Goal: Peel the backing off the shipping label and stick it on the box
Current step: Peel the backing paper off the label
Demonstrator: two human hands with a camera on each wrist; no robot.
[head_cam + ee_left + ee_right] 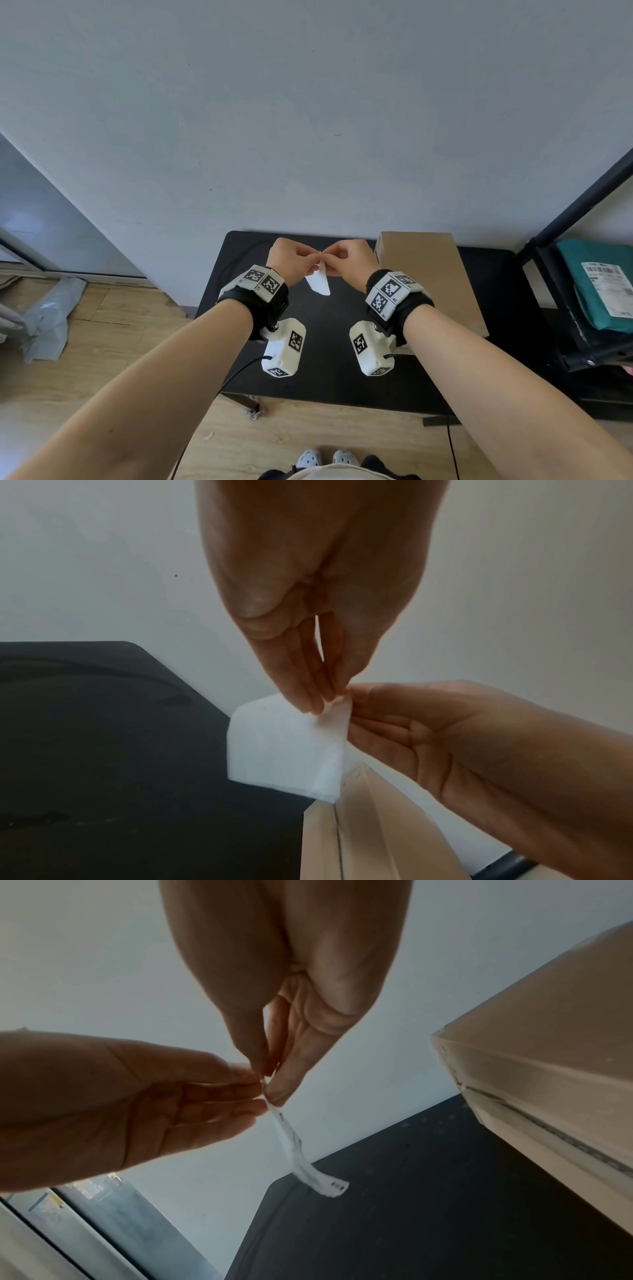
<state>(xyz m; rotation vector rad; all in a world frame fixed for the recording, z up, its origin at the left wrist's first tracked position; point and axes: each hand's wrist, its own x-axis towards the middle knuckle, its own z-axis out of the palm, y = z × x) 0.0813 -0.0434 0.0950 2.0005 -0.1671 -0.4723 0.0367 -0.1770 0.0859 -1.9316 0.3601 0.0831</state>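
Note:
A small white shipping label [319,281] hangs above the black table [325,342], held at its top corner by both hands. My left hand [294,257] pinches that corner from the left, my right hand [346,258] from the right, fingertips meeting. In the left wrist view the label [284,745] shows its blank white face, with a thin flap bent at the pinch. In the right wrist view the label [301,1161] appears edge-on with printed marks. The brown cardboard box [428,274] stands on the table just right of my right hand, also seen as box [363,831] and box [548,1056].
A black metal shelf [579,308] at the right holds a teal mailer bag [603,281] with a printed label. Grey plastic wrap [48,318] lies on the wooden floor at the left. A white wall rises behind the table. Cables hang off the table's front edge.

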